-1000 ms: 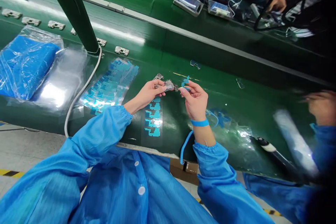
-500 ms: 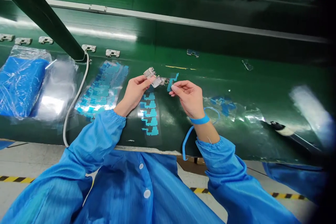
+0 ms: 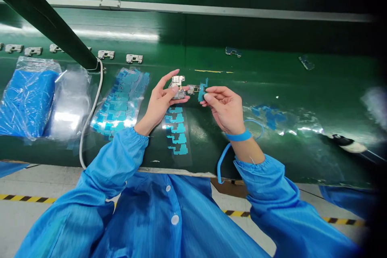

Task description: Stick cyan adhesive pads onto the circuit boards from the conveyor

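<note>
My left hand (image 3: 163,94) is closed on a silver circuit board (image 3: 178,82), its thumb lying across the front and fingers behind. In my right hand (image 3: 225,102), a teal die-cut film piece (image 3: 202,90) is pinched between thumb and fingertips, held upright. A second small circuit board (image 3: 192,89) shows between the two hands, apparently on the bench. Below my left hand lies a clear sheet with several teal film pieces (image 3: 178,127) stuck on it. A blue wrist strap (image 3: 238,136) with a coiled cord circles my right wrist.
Several circuit boards (image 3: 134,59) line the back left. A stack of film sheets (image 3: 121,100), a white cable (image 3: 90,125) and a blue plastic-wrapped pack (image 3: 27,96) lie left. A green post (image 3: 57,24) slants above. Film scraps (image 3: 269,116) and a black-and-white brush-like tool (image 3: 347,144) lie right.
My left hand has turned the circuit board more upright, with its fingers spread wider behind it. The right hand still pinches the teal film. The whole view has shifted slightly.
</note>
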The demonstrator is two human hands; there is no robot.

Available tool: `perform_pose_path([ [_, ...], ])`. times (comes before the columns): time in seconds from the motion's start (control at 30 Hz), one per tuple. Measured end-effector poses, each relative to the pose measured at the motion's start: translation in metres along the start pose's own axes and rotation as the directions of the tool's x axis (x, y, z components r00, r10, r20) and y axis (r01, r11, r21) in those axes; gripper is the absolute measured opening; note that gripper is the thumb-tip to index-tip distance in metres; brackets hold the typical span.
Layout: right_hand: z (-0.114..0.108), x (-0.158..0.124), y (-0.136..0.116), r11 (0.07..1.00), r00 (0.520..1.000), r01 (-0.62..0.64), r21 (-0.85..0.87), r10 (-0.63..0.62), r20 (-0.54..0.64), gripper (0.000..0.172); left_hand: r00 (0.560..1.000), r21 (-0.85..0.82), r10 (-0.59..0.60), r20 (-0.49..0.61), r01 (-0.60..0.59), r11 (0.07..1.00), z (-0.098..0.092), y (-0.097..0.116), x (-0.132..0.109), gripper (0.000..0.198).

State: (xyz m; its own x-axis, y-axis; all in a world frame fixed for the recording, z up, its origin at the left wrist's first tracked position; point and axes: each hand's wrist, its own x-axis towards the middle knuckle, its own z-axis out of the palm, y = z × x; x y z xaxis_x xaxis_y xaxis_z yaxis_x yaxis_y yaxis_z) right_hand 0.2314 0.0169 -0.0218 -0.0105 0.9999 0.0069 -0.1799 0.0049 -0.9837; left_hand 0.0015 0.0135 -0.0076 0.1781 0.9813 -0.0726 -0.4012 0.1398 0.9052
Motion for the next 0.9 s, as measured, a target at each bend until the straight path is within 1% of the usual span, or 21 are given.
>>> perform_pose_path([
  [0.1, -0.002, -0.001, 0.002, 1.0, 1.0, -0.017, 0.007, 0.017, -0.003, 0.046, 1.0, -0.045, -0.017, 0.006, 0.018, 0.999, 0.002, 0.003, -0.002, 0.058],
  [0.17, -0.002, -0.002, 0.003, 1.0, 1.0, -0.017, -0.005, 0.017, 0.004, 0.045, 0.999, -0.069, -0.03, 0.015, 0.031, 0.997, 0.002, 0.004, -0.002, 0.057],
  [0.3, -0.001, -0.003, 0.002, 0.999, 1.0, -0.004, -0.039, 0.005, 0.023, 0.045, 0.998, -0.057, -0.053, 0.041, 0.056, 0.997, 0.003, 0.004, -0.003, 0.067],
  [0.4, 0.0, -0.002, 0.0, 0.999, 1.0, 0.009, -0.037, -0.008, 0.011, 0.045, 0.998, -0.049, -0.027, 0.061, 0.03, 0.998, 0.004, 0.001, -0.003, 0.074],
  [0.57, -0.001, 0.0, 0.0, 1.0, 1.0, 0.017, -0.019, -0.017, -0.004, 0.045, 0.998, -0.048, -0.02, 0.059, 0.023, 0.999, 0.006, -0.001, -0.005, 0.073],
  [0.67, -0.003, -0.001, 0.002, 0.999, 1.0, 0.014, -0.048, -0.015, -0.013, 0.045, 0.998, -0.045, -0.014, 0.053, 0.017, 0.999, 0.008, -0.002, -0.005, 0.073],
  [0.73, -0.003, -0.001, 0.003, 0.996, 0.999, 0.033, -0.084, -0.034, -0.008, 0.042, 0.999, -0.037, 0.001, 0.052, 0.001, 0.999, 0.009, -0.003, -0.006, 0.073],
  [0.83, -0.001, -0.003, 0.002, 0.989, 0.998, 0.061, -0.136, -0.06, 0.016, 0.04, 0.998, -0.038, 0.003, 0.062, -0.001, 0.999, 0.011, -0.003, -0.006, 0.065],
  [0.9, 0.0, -0.004, 0.0, 0.984, 0.998, 0.07, -0.162, -0.067, 0.023, 0.041, 0.996, -0.055, -0.033, 0.085, 0.038, 0.998, 0.01, -0.002, -0.006, 0.054],
])
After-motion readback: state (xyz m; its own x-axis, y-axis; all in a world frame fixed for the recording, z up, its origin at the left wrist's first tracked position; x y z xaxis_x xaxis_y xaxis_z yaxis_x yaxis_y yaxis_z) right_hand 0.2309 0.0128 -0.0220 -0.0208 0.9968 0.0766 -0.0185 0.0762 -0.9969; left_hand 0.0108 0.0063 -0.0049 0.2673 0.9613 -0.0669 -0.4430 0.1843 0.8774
